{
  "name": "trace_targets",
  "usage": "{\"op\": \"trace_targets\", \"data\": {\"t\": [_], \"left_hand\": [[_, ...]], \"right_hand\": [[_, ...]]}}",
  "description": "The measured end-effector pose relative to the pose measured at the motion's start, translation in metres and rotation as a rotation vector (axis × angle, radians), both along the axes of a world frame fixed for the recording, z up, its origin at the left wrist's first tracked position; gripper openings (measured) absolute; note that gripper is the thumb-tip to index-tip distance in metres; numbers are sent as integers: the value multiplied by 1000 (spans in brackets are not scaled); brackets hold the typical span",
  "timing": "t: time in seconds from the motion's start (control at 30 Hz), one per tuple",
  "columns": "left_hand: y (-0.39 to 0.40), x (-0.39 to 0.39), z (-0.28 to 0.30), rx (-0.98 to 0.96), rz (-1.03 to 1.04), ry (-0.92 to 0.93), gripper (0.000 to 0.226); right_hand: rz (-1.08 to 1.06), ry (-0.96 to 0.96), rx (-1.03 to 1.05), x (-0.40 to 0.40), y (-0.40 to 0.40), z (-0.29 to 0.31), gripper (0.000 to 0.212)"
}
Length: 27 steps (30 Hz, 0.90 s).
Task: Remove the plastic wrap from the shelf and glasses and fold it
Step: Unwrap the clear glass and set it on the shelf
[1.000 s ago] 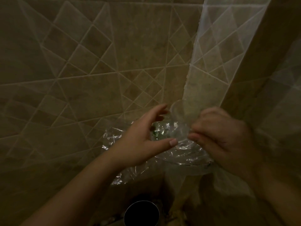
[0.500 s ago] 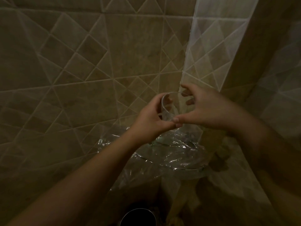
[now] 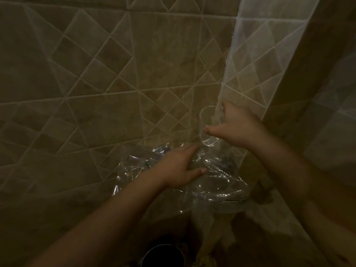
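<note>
Head view, dim tiled corner (image 3: 134,78). Right hand (image 3: 238,128) raised above the shelf (image 3: 229,206), gripping a clear glass (image 3: 207,128): thumb across the near side, fingers around the far side, wrist bent left. Glass lifted clear of the shelf, base just above the plastic wrap (image 3: 217,176), roughly upright with a slight tilt. Cannot tell whether any film clings to the glass.

Left hand (image 3: 179,170) lower, reaching in from bottom left, forearm running diagonally up. Palm down, fingers spread and loose, index finger pointing toward the base of the glass, thumb stretched out to the right. Resting on or pressing the crumpled wrap; no pinch visible, so open and flat rather than gripping. Too dark to say for sure whether any fingertip hooks the film.

Wrap bunched and shiny over the corner shelf, draped past its left edge and hanging a little below the front rim. Shelf rim showing pale at the lower right, under the film. Something dark under the wrap near the back, too blurred to name.

Round dark opening (image 3: 162,256) at bottom centre, well below the shelf, partly cut off by the frame edge.
</note>
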<state>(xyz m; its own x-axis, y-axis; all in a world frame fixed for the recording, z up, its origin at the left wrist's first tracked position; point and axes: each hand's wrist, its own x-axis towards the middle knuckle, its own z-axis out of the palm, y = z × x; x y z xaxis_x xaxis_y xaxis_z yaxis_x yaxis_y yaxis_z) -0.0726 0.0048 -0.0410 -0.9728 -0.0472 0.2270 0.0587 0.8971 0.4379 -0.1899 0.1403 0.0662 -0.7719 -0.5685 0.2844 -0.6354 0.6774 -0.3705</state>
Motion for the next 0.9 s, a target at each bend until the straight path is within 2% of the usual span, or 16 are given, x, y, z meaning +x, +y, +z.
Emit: {"op": "trace_targets", "data": {"t": [0.2, 0.37, 0.5, 0.63, 0.77, 0.9], "left_hand": [[0, 11, -11, 45, -19, -112, 61], [0, 18, -12, 30, -31, -197, 62], [1, 21, -10, -2, -29, -198, 58], [3, 22, -8, 10, -17, -162, 56], [6, 27, -6, 32, -4, -81, 62], [5, 38, -4, 60, -16, -2, 60]], "right_hand": [[-41, -63, 131, -10, -11, -23, 76], [-33, -105, 238, -12, -15, -45, 60], [-24, -72, 270, -12, -13, -53, 49], [-5, -62, 325, -12, -11, -56, 55], [15, -22, 353, -8, -11, -60, 53], [67, -85, 331, -5, -1, -60, 82]]}}
